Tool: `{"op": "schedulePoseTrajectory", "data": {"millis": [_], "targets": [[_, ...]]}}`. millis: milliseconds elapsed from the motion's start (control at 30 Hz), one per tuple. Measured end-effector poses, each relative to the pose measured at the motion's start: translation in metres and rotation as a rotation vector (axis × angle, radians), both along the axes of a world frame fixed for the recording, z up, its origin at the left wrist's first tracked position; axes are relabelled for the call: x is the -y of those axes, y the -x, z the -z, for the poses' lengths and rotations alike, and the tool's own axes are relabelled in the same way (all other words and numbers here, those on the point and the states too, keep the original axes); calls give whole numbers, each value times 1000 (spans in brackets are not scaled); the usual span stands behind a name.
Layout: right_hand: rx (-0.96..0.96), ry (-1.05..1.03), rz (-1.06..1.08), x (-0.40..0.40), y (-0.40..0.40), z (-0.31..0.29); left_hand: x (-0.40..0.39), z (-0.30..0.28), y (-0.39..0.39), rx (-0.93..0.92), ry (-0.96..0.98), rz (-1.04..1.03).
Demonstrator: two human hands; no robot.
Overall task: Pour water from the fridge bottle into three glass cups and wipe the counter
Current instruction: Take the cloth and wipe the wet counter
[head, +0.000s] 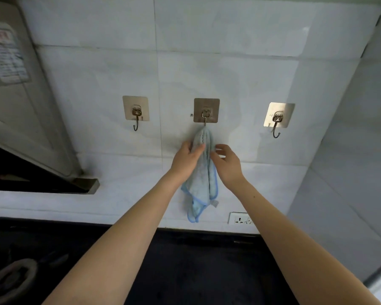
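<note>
Nearest the camera: two bare forearms reach up and forward from the lower edge of the view, crossing over a dark tabletop (196, 267). At the lower left of that surface sits a round, blurred grey burner ring (10, 280).

Behind the tabletop: a white tiled wall (97, 89) rises from its back edge. A white wall socket (240, 217) is set low in the tiles, partly hidden by the right forearm.

Mid-wall: a light blue cloth (201, 190) with darker blue edging hangs down the tiles, its lower corner ending just above the tabletop's back edge and just left of the socket. A small white tag shows at its right lower edge.

Left hand (186, 159): fingers curled round the upper left part of the cloth, thumb lying across the front of the fabric.

Right hand (228, 164): at the cloth's right edge, fingers loosely bent and spread. Whether it touches the cloth or pinches it cannot be told.

Above the hands: three adhesive hooks in a row. The left hook (136, 111) and right hook (278, 117) are bare. The middle hook (206, 112) carries the top of the cloth.

Far left: the slanted body of a range hood (20, 95), bearing blurred labels.
</note>
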State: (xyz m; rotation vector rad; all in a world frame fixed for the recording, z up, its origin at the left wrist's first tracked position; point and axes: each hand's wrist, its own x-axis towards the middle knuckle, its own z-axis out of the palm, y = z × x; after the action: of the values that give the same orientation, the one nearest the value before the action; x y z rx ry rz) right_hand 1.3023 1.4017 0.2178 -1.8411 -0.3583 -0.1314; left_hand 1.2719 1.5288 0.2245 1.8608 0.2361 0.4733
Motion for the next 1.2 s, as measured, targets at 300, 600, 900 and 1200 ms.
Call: {"op": "schedulePoseTrajectory", "data": {"millis": [300, 600, 900, 1200], "targets": [[-2, -43, 1, -9, 2, 0, -3, 0, 9, 52, -87, 37], [140, -179, -18, 0, 30, -29, -2, -31, 40, 228, -123, 75], [131, -66, -23, 42, 97, 32, -19, 21, 118, 129, -252, 151], [86, 154, -69, 98, 184, 130, -36, 112, 211, -243, -342, 326]]}}
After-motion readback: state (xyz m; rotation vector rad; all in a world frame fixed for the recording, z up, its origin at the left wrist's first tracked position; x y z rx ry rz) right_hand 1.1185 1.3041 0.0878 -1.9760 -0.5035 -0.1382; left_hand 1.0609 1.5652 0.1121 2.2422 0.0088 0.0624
